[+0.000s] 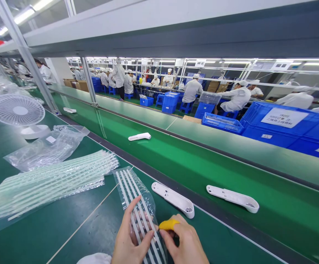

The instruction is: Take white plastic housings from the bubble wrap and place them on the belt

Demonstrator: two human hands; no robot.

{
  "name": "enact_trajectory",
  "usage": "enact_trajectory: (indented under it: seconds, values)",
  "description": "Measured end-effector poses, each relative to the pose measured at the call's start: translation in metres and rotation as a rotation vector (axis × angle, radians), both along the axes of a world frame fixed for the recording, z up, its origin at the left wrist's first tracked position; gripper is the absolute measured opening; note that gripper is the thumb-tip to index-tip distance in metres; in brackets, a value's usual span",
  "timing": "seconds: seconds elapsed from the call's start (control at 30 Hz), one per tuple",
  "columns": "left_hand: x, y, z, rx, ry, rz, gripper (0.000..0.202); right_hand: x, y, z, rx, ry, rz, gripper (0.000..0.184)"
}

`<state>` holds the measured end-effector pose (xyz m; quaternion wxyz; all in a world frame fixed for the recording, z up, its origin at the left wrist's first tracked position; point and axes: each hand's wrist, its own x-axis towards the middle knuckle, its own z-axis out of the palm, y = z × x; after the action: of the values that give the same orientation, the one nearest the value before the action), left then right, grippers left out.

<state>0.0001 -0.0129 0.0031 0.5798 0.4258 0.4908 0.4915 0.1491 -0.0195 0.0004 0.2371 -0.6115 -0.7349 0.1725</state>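
Note:
My left hand [129,236] lies with fingers stretched flat on a clear bubble-wrap bag [130,185] holding several long white strips. My right hand [185,244] pinches the bag's near end; its forefinger wears a yellow finger cot [168,224]. Just beyond, a white plastic shell [173,199] rests at the bench edge, and a second white shell [232,198] lies on the green conveyor belt [203,165].
A stack of bagged white strips [46,183] and loose plastic bags [49,146] lie at left, with a white desk fan [18,112] behind. A white handle-shaped part [139,136] sits further up the belt. Blue crates [286,126] and white-coated workers [192,90] are beyond.

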Motion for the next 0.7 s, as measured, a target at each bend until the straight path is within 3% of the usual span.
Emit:
enact_trajectory:
  seconds: [0.17, 0.3, 0.4, 0.57, 0.7]
  values:
    - [0.002, 0.0, 0.0, -0.02, 0.001, -0.003, 0.071, 0.007, 0.009, 0.018, -0.111, -0.011, 0.006, 0.019]
    - [-0.002, 0.004, -0.003, -0.004, 0.059, 0.023, 0.061, 0.024, 0.017, 0.038, -0.016, -0.016, 0.011, 0.016]
    - [-0.006, 0.006, -0.009, 0.0, 0.149, 0.025, 0.038, 0.037, 0.022, 0.045, 0.062, -0.068, 0.081, 0.014]
    - [-0.007, 0.008, -0.017, 0.035, 0.311, 0.014, 0.017, 0.042, 0.031, 0.03, -0.009, -0.272, 0.088, 0.018]
    - [-0.005, 0.01, -0.016, 0.007, 0.312, -0.034, 0.014, 0.054, 0.03, 0.016, -0.056, -0.185, 0.089, 0.019]
